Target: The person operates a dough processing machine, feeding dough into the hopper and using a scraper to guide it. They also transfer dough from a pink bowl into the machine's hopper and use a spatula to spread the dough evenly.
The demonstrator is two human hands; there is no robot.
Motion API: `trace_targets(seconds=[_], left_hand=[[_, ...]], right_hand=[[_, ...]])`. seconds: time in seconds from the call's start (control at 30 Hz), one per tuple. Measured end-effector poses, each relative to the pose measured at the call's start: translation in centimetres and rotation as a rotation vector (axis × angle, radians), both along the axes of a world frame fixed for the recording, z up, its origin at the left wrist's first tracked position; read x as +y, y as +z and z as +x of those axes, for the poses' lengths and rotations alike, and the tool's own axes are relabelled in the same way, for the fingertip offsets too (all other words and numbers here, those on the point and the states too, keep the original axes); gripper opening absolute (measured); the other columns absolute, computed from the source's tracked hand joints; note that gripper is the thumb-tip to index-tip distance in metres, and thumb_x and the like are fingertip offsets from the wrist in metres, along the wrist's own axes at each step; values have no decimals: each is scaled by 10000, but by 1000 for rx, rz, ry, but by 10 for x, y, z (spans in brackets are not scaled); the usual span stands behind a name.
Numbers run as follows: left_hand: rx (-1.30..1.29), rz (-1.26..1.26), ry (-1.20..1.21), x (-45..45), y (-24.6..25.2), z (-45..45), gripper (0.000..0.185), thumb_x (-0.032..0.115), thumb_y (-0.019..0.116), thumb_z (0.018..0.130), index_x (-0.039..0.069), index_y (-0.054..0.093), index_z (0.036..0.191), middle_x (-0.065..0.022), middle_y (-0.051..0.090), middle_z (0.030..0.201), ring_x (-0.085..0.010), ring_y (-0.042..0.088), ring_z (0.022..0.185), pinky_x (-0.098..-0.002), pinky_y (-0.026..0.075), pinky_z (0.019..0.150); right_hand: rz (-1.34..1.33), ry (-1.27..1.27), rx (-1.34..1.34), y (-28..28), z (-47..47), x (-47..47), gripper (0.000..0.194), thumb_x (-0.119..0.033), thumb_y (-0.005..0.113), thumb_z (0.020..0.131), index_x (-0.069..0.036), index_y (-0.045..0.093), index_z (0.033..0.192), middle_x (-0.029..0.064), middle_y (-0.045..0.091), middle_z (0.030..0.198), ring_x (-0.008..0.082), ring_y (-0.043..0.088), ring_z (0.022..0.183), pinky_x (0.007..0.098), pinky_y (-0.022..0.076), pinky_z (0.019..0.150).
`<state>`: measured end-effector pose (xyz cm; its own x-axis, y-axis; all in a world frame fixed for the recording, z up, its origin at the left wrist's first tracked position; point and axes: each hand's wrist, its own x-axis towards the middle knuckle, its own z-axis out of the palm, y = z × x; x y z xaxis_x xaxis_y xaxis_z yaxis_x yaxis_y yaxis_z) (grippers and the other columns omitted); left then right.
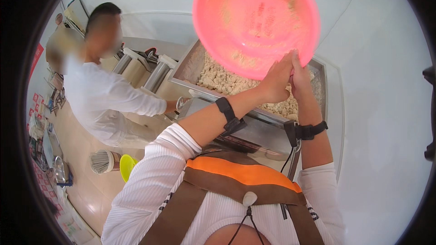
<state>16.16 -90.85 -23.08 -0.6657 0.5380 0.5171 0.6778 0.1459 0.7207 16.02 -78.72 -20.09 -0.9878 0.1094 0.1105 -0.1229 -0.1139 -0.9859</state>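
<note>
A pink plastic basin (252, 27) is tilted up above a metal trough (184, 82), its inside facing me and dusted with pale flour-like residue. At the basin's lower right rim, my right hand (301, 75) grips the edge. My left hand (277, 80) lies across the same stretch of rim, its fingers together and touching my right hand. Whether the left fingers grip the rim is hidden. Pale crumbly dough (226, 80) fills the trough below, partly covered by the basin and my forearms.
At my left a co-worker (102, 102) in white reaches to a small handwheel (180, 103) on a machine with metal rollers (156, 76). On the floor stand a bucket of grey sticks (102, 161) and a yellow-green basin (127, 167). A white wall (378, 109) borders the right side.
</note>
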Motion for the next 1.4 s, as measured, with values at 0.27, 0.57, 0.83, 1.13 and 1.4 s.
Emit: trace_targets(seconds=[0.27,0.57,0.83,1.13,1.4], left_hand=[[289,-928,269,-70,-36,-60,1011,181,724,726,21,89,1497,-165,143,1558,-316,112,1449,-481,119,1160],[14,-209,-37,16,-27,-50,952,62,668,721,53,118,1499,-212,149,1540,-362,118,1436,-442,139,1165],[646,-961,470,-63,-45,-105,962,262,701,765,109,116,1514,-165,167,1551,-351,123,1440,-567,139,1126],[289,-514,21,-17,-49,-65,959,227,715,783,96,105,1511,-139,150,1561,-321,115,1446,-487,122,1162],[696,-654,510,-36,-21,-71,779,-29,585,752,36,260,1457,-166,293,1500,-358,270,1387,-503,228,1122]], right_hand=[[23,-109,201,-3,29,11,439,-289,604,936,21,503,1229,92,590,1112,140,582,933,281,491,764],[41,-162,329,-19,1,4,417,-238,618,926,22,501,1231,92,593,1113,151,567,985,297,469,831],[-65,-141,161,-13,24,17,413,-207,616,925,22,492,1247,96,590,1145,156,565,1005,301,463,861],[-44,-127,206,-18,7,27,423,-195,615,921,24,489,1261,102,583,1178,159,557,1038,311,479,839],[158,-107,358,7,10,25,429,-163,658,871,9,504,1233,109,602,1130,177,601,959,298,513,769]])
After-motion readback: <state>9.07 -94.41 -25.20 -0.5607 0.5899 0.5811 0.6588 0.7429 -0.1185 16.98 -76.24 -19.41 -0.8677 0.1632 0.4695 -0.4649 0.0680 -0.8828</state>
